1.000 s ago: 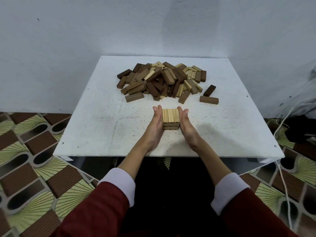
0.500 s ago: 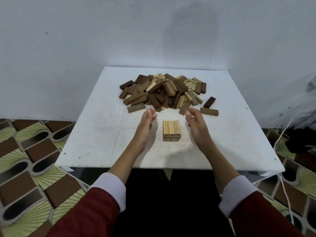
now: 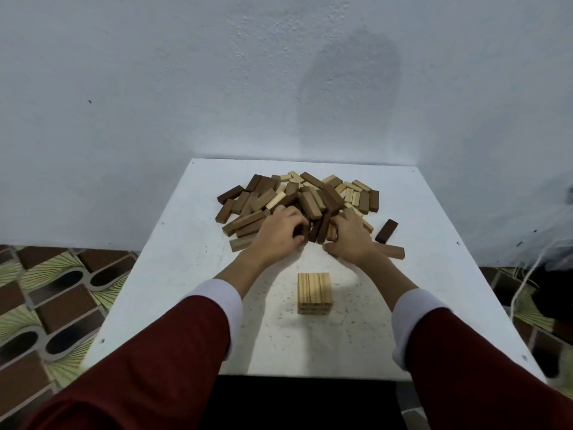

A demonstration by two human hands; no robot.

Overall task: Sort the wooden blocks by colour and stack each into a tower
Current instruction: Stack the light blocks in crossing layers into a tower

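Both hands (image 3: 313, 232) reached from tower (image 3: 314, 293) into pile (image 3: 297, 197); white table (image 3: 186, 274).

One pale tower (image 3: 314, 293), one mixed block pile (image 3: 297, 200), two hands.

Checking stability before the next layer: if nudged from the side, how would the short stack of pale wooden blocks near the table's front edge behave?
The short stack of pale wooden blocks is low and broad, so it probably resists tipping. Its layers look loose, with visible seams, so a side push would likely slide them apart. The white table looks flat, so rolling seems unlikely.
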